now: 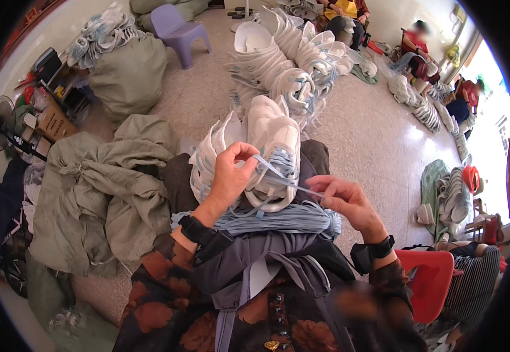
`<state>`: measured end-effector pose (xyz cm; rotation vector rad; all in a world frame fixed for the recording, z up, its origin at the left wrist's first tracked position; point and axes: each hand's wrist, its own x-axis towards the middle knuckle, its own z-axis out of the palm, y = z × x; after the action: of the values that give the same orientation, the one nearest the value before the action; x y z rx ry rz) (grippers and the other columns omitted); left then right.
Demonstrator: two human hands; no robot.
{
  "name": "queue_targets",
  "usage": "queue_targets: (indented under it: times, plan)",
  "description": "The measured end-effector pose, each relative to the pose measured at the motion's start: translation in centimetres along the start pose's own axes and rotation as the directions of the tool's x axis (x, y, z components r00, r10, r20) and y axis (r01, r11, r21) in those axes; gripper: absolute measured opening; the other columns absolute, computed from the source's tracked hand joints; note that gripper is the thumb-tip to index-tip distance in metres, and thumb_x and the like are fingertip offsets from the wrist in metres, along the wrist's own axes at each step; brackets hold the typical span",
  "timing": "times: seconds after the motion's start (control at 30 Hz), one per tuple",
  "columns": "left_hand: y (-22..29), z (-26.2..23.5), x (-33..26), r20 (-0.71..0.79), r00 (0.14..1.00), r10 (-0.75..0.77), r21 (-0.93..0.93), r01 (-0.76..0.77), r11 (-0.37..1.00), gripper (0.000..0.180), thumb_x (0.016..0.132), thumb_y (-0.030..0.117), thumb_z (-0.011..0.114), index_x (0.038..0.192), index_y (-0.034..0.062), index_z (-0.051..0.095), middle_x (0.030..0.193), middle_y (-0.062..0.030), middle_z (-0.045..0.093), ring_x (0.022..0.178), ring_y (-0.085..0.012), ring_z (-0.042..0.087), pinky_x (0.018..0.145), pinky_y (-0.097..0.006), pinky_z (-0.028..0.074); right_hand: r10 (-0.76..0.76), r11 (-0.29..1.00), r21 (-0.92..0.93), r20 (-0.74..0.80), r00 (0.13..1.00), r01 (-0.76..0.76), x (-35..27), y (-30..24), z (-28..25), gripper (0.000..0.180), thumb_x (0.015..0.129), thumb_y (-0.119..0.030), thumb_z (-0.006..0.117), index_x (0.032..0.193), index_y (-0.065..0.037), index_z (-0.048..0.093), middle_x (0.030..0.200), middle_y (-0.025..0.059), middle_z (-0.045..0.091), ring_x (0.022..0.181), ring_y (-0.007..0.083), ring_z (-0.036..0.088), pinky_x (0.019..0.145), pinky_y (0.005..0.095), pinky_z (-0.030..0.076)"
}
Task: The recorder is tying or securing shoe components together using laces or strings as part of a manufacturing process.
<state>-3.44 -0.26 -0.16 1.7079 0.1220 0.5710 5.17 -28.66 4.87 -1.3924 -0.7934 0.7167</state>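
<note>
Currently the white shoe [275, 149] rests on the person's lap, toe pointing away, directly between both hands. A light blue lace [287, 179] runs across its eyelets. The left hand [231, 173] sits at the shoe's left side, raised above the lap, wrist bent, thumb and forefinger pinched closed on a loop of the lace near the top of the shoe. The right hand [346, 199] sits just right of the shoe, lower, palm turned inward; its grip is narrow, fingertips closed on the lace end, which is drawn taut from the shoe toward it. Both forearms enter from the lower edge, each with a black wrist strap.

A bundle of light blue laces [284, 220] lies across the lap beneath the hands. More white shoes [211, 155] lean against the held shoe on its left. A long row of white shoes [290, 64] extends across the floor beyond. Grey-green sacks [108, 193] lie at the left.
</note>
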Motion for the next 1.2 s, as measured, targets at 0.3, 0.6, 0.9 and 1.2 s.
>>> queue_targets:
  times: [0.3, 0.6, 0.9, 1.2]
  plan:
    - [-1.1, 0.9, -0.8, -0.117, 0.993, -0.026, 0.045, 0.032, 0.999, 0.011, 0.089, 0.001, 0.066, 0.099, -0.0013, 0.071, 0.09, -0.006, 0.067, 0.079, -0.0135, 0.063, 0.077, -0.027, 0.051, 0.334, 0.912, -0.315, 0.192, 0.923, -0.264, 0.2, 0.7, -0.3, 0.023, 0.102, -0.018, 0.059, 0.09, 0.001, 0.066, 0.093, 0.0086, 0.071, 0.081, 0.0156, 0.065, 0.075, 0.0305, 0.052]
    - [-1.3, 2.1, -2.8, -0.041, 0.992, 0.117, 0.322, -0.098, 0.942, 0.006, 0.086, 0.0, 0.068, 0.092, -0.0006, 0.069, 0.083, -0.0108, 0.062, 0.075, -0.0248, 0.063, 0.071, -0.034, 0.051, 0.338, 0.672, -0.707, 0.028, 0.941, -0.22, -2.9, 2.4, -3.1, 0.031, 0.096, -0.022, 0.061, 0.081, 0.005, 0.064, 0.066, 0.0163, 0.059, 0.061, 0.024, 0.057, 0.061, 0.0373, 0.045]
    - [-1.6, 1.9, -3.1, -0.028, 0.967, 0.251, 0.411, -0.218, 0.885, 0.025, 0.083, -0.001, 0.069, 0.107, 0.0016, 0.062, 0.101, -0.0159, 0.062, 0.093, -0.0353, 0.062, 0.081, -0.04, 0.051, 0.048, 0.927, -0.34, -0.308, 0.95, -0.157, 0.8, 7.3, -2.5, 0.02, 0.093, -0.016, 0.068, 0.105, 0.0, 0.066, 0.095, 0.0104, 0.065, 0.081, 0.0184, 0.06, 0.075, 0.0317, 0.05]
    - [-2.8, -4.9, -5.9, -0.077, 0.92, 0.384, 0.778, -0.185, 0.6, 0.046, 0.081, 0.009, 0.072, 0.124, 0.0039, 0.058, 0.134, -0.0177, 0.054, 0.127, -0.0403, 0.048, 0.111, -0.056, 0.03, -0.19, 0.932, -0.36, -0.399, 0.897, 0.037, 5.6, 10.5, -2.3, 0.018, 0.093, -0.011, 0.068, 0.106, 0.002, 0.066, 0.101, 0.0071, 0.07, 0.095, 0.0159, 0.065, 0.084, 0.029, 0.052]
